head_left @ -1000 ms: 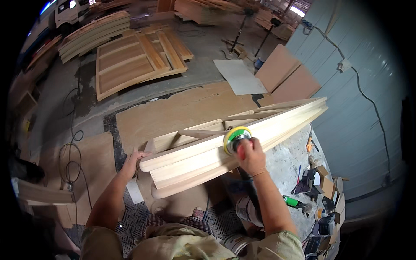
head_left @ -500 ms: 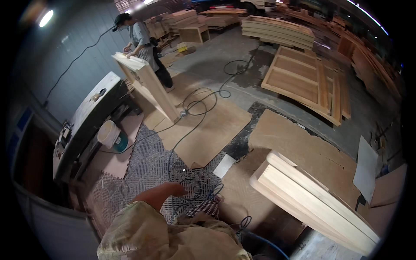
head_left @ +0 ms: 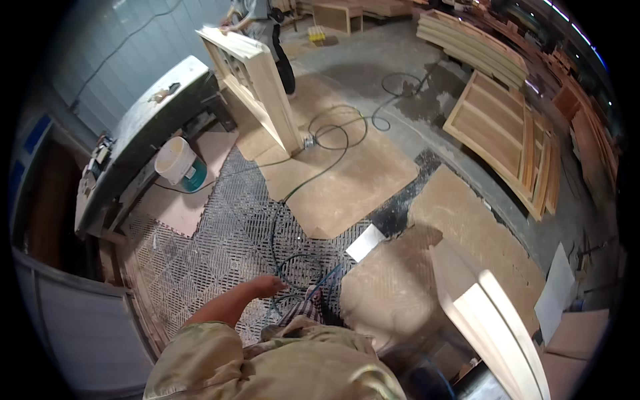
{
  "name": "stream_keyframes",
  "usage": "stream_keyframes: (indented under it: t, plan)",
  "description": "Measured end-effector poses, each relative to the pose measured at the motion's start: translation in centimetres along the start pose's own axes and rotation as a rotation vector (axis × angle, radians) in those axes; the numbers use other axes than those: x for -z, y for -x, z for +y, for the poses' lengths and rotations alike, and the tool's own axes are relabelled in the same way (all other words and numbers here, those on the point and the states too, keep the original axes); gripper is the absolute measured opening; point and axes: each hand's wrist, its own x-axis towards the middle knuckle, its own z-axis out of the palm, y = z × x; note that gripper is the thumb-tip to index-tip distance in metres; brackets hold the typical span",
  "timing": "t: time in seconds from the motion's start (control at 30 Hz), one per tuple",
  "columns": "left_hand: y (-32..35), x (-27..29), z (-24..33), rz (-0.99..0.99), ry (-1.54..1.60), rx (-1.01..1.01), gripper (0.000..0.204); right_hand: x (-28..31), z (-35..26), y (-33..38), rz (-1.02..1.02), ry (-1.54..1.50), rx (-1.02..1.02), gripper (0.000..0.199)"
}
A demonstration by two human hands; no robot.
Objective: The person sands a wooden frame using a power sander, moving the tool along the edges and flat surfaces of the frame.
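Note:
My left hand (head_left: 268,287) hangs out from my camouflage sleeve (head_left: 207,343), over the dark grid floor mat (head_left: 223,233). Its fingers look loosely stretched, and I see nothing held in them. A hose (head_left: 275,247) lies in loops on the mat close by. My right hand is out of view. A pale wooden piece with rounded edges (head_left: 490,320) stands at the lower right, beside my body; whether I touch it is hidden.
A person (head_left: 257,30) works at an upright wooden frame (head_left: 283,100). A workbench (head_left: 143,113) and a white-and-teal bucket (head_left: 180,163) stand left. Cardboard sheets (head_left: 347,173) cover the floor. Wooden panels (head_left: 497,127) are stacked at the right, with a white sheet (head_left: 365,243) ahead.
The view has tilted down and turned left, so the frame, panels and person sit higher and farther right. My left hand has swung slightly left. The pale wooden piece appears turned more steeply.

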Motion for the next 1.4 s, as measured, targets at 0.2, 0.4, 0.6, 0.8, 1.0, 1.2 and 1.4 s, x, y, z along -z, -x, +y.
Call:
stream_keyframes:
  t: [0.2,0.4,0.6,0.8,1.0,1.2,1.4]
  plan:
    - [-2.7,2.9,-9.4,-0.054,-0.137,-0.042,0.039,1.4,-19.9,9.2,-0.896,-0.51,0.661,0.046]
    - [-9.7,9.4,-13.7,0.057,-0.059,0.128,0.045,10.0,-35.2,13.3,-0.951,-0.561,0.854,0.048]
    - [-20.2,20.0,-9.9,0.238,0.121,-0.001,0.041,8.7,-44.7,11.3,-1.114,-0.252,0.813,0.057]
    - [-30.1,27.0,-7.3,0.223,0.052,0.031,0.038,8.1,-57.6,10.3,-1.213,-0.284,0.912,0.036]
    - [-39.5,34.8,-4.4,0.252,-0.029,0.114,0.042,18.3,-74.4,10.8,-1.263,-0.792,0.824,0.036]
    - [-51.1,41.5,-4.2,0.209,-0.262,0.17,0.055,19.6,-80.7,14.7,-1.261,-0.596,0.998,0.045]
    - [-65.3,44.3,-7.1,0.222,-0.561,0.161,0.065,19.7,-85.0,21.3,-1.015,-0.604,0.971,0.044]
